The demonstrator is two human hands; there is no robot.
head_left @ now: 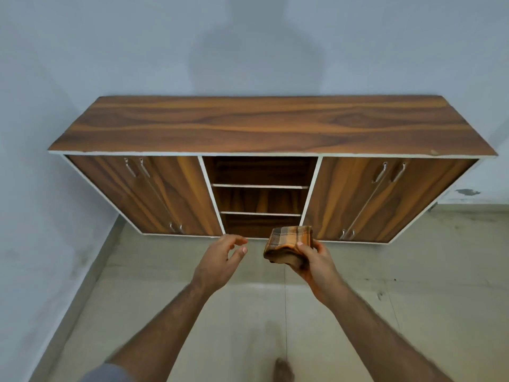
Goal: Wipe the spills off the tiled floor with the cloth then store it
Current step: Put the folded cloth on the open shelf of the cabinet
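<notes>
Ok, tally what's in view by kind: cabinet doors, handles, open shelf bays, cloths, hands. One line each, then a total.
Doors: 4
Handles: 8
Open bays: 3
Cloth: 1, folded, held in the right hand
Hands: 2, the left hand holding nothing
Total: 18

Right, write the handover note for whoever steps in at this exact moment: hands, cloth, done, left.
Left hand: holds nothing, fingers loosely spread, raised toward the cabinet.
Right hand: grips the folded orange-and-brown checked cloth.
Where: you stand facing the wood-grain cabinet with white edging; its side doors are closed, the open middle shelves sit just beyond the cloth.
Done: cloth is folded; the beige tiled floor nearby shows no obvious wet spill, only dark scuffs at the right.
Left: put the cloth away, probably on a middle shelf.
</notes>
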